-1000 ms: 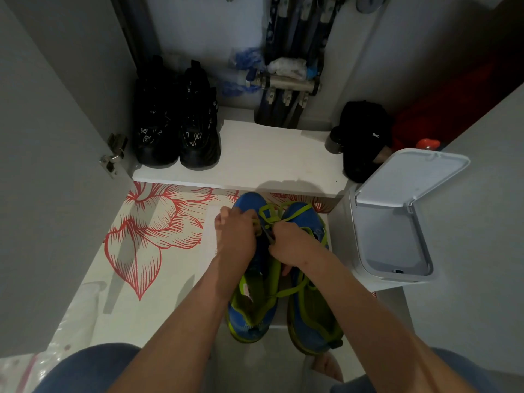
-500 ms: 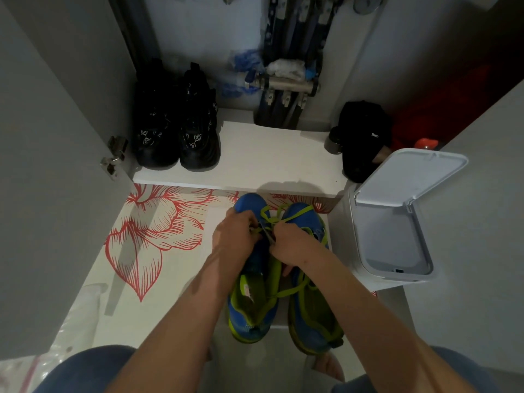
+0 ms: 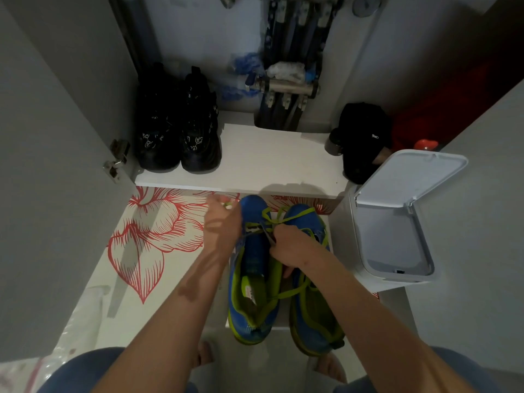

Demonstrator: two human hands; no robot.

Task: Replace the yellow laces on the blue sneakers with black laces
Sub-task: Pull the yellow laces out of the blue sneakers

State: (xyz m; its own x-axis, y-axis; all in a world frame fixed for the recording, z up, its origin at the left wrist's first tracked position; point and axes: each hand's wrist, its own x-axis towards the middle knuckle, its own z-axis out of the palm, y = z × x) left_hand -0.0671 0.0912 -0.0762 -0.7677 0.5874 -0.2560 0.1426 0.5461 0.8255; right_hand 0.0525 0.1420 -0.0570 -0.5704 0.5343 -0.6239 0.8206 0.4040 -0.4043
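Head camera looks down on the blue sneakers [image 3: 253, 207], which lie side by side on a floor sheet printed with red flowers [image 3: 147, 236], toes pointing at a white shelf [image 3: 266, 160]. Both hands are over the toe end of the pair. The left hand [image 3: 222, 224] sits just left of the left sneaker's toe, fingers curled, pinching a bit of yellow lace [image 3: 295, 218] at its fingertips. The right hand [image 3: 293, 246] rests between the two sneakers, fingers bent and pinching at the left sneaker's lowest eyelets, where loose yellow strands running across both toes meet. More lace trails slack over the open tongues nearer the person. Black shoes [image 3: 177, 137] stand on the shelf; a white bin [image 3: 397, 222] with its lid up is just right of the sneakers.
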